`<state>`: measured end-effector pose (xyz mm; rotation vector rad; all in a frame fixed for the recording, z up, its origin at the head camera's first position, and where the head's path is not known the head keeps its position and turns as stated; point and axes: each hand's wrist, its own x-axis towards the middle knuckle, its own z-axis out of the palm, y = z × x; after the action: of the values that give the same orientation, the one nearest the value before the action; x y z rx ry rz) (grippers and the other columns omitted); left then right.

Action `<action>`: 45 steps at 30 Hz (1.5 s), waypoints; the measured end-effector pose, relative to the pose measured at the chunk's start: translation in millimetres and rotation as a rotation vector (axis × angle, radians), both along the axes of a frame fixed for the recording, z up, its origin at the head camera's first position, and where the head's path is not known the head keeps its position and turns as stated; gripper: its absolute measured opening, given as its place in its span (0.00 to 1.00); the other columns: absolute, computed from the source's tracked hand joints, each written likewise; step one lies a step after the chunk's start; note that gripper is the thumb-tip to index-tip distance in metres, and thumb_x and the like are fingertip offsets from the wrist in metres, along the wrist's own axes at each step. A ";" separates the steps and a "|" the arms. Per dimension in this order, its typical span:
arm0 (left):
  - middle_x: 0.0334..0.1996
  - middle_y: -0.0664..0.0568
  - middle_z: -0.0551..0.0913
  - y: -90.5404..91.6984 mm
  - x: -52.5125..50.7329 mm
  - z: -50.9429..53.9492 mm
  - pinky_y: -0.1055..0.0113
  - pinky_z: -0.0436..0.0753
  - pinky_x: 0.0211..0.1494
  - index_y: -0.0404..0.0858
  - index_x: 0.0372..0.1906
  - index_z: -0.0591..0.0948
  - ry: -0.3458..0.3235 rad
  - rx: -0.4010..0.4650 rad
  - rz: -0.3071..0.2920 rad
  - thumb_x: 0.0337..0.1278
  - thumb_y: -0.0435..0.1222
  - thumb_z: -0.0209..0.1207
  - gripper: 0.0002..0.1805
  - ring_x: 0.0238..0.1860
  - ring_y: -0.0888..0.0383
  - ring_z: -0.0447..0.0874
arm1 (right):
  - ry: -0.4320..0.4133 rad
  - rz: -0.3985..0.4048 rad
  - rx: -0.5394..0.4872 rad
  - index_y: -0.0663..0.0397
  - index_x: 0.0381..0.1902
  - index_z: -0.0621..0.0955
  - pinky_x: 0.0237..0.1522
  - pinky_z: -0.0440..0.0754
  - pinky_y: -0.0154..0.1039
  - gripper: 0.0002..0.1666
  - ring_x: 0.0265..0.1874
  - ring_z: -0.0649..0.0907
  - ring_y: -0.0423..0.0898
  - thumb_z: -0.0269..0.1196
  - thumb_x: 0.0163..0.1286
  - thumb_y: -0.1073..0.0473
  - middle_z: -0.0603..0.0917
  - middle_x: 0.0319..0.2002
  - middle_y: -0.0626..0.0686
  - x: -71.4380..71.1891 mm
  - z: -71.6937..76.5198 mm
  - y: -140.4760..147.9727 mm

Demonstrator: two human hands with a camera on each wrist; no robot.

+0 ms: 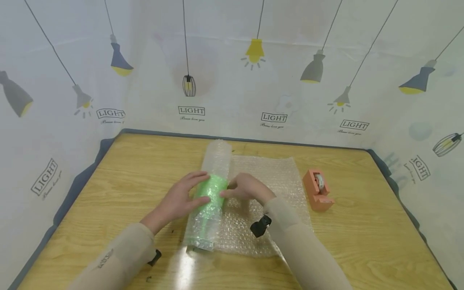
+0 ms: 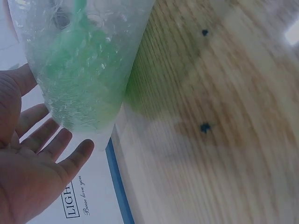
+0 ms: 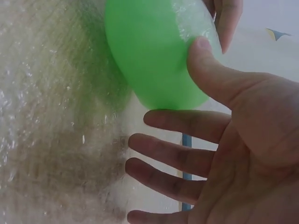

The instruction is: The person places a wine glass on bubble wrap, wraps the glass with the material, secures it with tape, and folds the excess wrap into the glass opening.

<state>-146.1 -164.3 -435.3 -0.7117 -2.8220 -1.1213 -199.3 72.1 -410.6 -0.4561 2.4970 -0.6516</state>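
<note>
A green stemmed glass lies on its side, with its stem toward the near end of the table. Clear bubble wrap is rolled partly around it, and the loose sheet spreads flat to the right. My left hand rests against the left side of the wrapped bowl, fingers spread and fairly straight in the left wrist view. From the right, my right hand touches the bowl. In the right wrist view, its thumb rests on the green surface near the wrap's edge, while the other fingers extend straight past the rim.
A coral tape dispenser with a roll of tape stands right of the bubble wrap. Wood-grain table runs underneath everything. A white sheet printed with lamps hangs around the back and sides.
</note>
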 end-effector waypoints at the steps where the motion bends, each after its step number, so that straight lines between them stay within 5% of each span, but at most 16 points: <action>1: 0.75 0.44 0.69 0.5 0.1 0.1 0.37 0.68 0.74 0.37 0.74 0.72 0.006 -0.001 -0.001 0.61 0.44 0.71 0.38 0.74 0.39 0.67 | -0.002 0.005 -0.005 0.57 0.55 0.87 0.59 0.84 0.54 0.32 0.53 0.86 0.57 0.66 0.70 0.35 0.88 0.54 0.58 -0.2 -1.0 1.1; 18: 0.75 0.40 0.68 3.6 1.5 -1.5 0.37 0.71 0.72 0.35 0.74 0.70 0.007 0.017 0.051 0.61 0.44 0.72 0.40 0.73 0.37 0.68 | -0.023 0.031 0.017 0.56 0.69 0.78 0.68 0.76 0.57 0.39 0.65 0.80 0.59 0.61 0.74 0.34 0.80 0.67 0.58 -2.5 -1.6 3.3; 36: 0.76 0.40 0.67 5.5 0.3 2.8 0.38 0.72 0.71 0.37 0.75 0.69 -0.047 -0.002 0.070 0.60 0.44 0.72 0.41 0.73 0.37 0.69 | -0.037 0.037 0.001 0.58 0.67 0.80 0.65 0.80 0.57 0.38 0.62 0.82 0.59 0.60 0.75 0.35 0.82 0.65 0.59 -5.0 -0.5 2.9; 45: 0.74 0.40 0.69 14.1 0.2 0.9 0.38 0.69 0.74 0.35 0.74 0.71 0.013 -0.005 0.065 0.58 0.46 0.73 0.42 0.73 0.38 0.68 | 0.004 0.114 0.001 0.61 0.60 0.84 0.63 0.82 0.55 0.30 0.58 0.85 0.59 0.62 0.76 0.41 0.86 0.58 0.61 -7.3 -0.7 7.1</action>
<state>-145.9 -150.2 -434.4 -0.6205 -2.8159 -1.0960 -206.6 79.2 -411.3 -0.5949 2.4542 -0.6053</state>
